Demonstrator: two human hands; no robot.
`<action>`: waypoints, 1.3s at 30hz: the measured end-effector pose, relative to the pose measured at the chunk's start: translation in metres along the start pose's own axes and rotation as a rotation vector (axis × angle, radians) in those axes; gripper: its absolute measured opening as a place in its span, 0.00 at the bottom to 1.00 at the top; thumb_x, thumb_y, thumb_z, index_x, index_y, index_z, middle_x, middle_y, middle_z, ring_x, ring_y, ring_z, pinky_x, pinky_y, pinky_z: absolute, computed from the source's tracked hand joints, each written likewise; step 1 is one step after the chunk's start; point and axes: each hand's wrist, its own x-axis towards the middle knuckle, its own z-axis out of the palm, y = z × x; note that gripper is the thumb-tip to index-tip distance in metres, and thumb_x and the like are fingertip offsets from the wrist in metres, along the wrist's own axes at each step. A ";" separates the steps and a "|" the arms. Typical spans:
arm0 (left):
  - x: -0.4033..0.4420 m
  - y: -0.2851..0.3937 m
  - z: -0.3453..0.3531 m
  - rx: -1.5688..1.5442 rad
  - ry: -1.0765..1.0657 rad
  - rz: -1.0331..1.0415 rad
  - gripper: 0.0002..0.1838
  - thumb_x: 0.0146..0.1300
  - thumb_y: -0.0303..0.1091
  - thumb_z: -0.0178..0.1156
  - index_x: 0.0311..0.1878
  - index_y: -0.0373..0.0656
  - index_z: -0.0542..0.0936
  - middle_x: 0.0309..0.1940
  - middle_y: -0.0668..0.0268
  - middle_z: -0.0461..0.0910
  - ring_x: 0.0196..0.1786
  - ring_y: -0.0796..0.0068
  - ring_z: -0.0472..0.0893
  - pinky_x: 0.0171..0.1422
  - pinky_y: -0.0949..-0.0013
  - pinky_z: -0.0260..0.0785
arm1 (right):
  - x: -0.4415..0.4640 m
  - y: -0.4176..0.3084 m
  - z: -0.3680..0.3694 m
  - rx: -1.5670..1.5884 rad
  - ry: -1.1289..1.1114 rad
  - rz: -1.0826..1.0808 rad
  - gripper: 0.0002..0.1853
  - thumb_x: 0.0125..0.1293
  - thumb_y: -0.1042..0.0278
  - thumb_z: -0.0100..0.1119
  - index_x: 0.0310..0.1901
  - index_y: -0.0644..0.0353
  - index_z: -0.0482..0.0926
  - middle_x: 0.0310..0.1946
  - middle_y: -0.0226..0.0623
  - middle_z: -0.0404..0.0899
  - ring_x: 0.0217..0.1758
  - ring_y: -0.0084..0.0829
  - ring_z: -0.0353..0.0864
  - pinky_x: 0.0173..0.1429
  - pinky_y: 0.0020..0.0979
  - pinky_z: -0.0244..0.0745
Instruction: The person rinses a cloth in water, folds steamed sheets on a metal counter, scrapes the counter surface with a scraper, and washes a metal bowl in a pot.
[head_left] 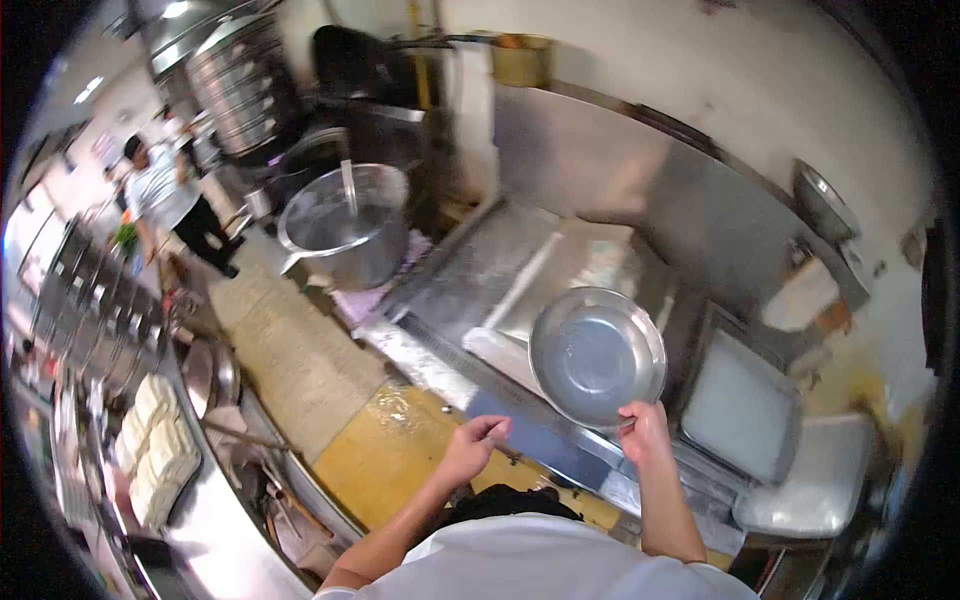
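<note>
My right hand (645,432) grips the near rim of a round metal bowl (597,357), which is tilted toward me above the steel counter (480,265). The bowl's inside looks smooth and shiny, and I cannot tell whether liquid lies in it. To the left of the bowl, my left hand (474,449) is raised over the yellow floor with its fingers curled together; whether something small is between them is too blurred to tell.
A big metal pot (345,225) stands beyond the counter's left end. Two rectangular trays (742,400) (812,475) are at the right. White folded pieces (158,450) lie on the left table (215,530). A person (170,195) stands in the far aisle near stacked steamers (240,85).
</note>
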 end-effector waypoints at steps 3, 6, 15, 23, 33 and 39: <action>-0.010 0.020 -0.056 -0.201 0.064 0.025 0.23 0.82 0.44 0.51 0.63 0.32 0.78 0.55 0.56 0.84 0.54 0.68 0.83 0.65 0.63 0.75 | 0.004 0.046 0.062 0.071 -0.244 0.068 0.23 0.50 0.86 0.57 0.52 0.71 0.77 0.46 0.46 0.81 0.47 0.43 0.85 0.49 0.45 0.85; -0.018 0.024 -0.119 -0.430 0.055 0.126 0.33 0.81 0.58 0.45 0.69 0.34 0.71 0.60 0.53 0.80 0.60 0.61 0.80 0.69 0.56 0.72 | -0.004 0.081 0.134 0.063 -0.388 0.159 0.24 0.52 0.86 0.55 0.54 0.70 0.76 0.46 0.47 0.82 0.45 0.44 0.85 0.49 0.47 0.86; -0.041 0.068 -0.240 -0.796 0.190 0.156 0.38 0.77 0.63 0.50 0.72 0.37 0.66 0.65 0.56 0.77 0.63 0.60 0.79 0.67 0.47 0.73 | -0.012 0.158 0.309 -0.103 -0.719 0.257 0.25 0.55 0.85 0.52 0.58 0.70 0.74 0.49 0.47 0.81 0.47 0.43 0.86 0.49 0.49 0.88; 0.001 0.095 -0.323 -0.737 0.584 0.089 0.26 0.63 0.24 0.56 0.66 0.33 0.68 0.55 0.52 0.79 0.51 0.59 0.86 0.55 0.55 0.86 | -0.021 0.168 0.439 -0.198 -0.901 0.281 0.19 0.68 0.76 0.57 0.59 0.74 0.74 0.51 0.52 0.83 0.48 0.45 0.88 0.48 0.48 0.91; 0.102 0.171 -0.428 -0.687 0.725 0.055 0.18 0.53 0.19 0.50 0.49 0.27 0.73 0.40 0.57 0.78 0.36 0.61 0.82 0.42 0.58 0.85 | 0.076 0.135 0.586 -0.826 -0.827 -1.151 0.45 0.64 0.69 0.67 0.79 0.69 0.54 0.77 0.56 0.61 0.80 0.51 0.62 0.85 0.49 0.44; 0.167 0.202 -0.483 -0.586 0.709 0.061 0.05 0.54 0.19 0.49 0.31 0.33 0.75 0.28 0.57 0.76 0.30 0.61 0.81 0.36 0.55 0.79 | 0.121 0.108 0.676 -1.738 -1.324 -0.980 0.36 0.70 0.46 0.59 0.72 0.63 0.70 0.81 0.52 0.55 0.85 0.53 0.48 0.86 0.57 0.39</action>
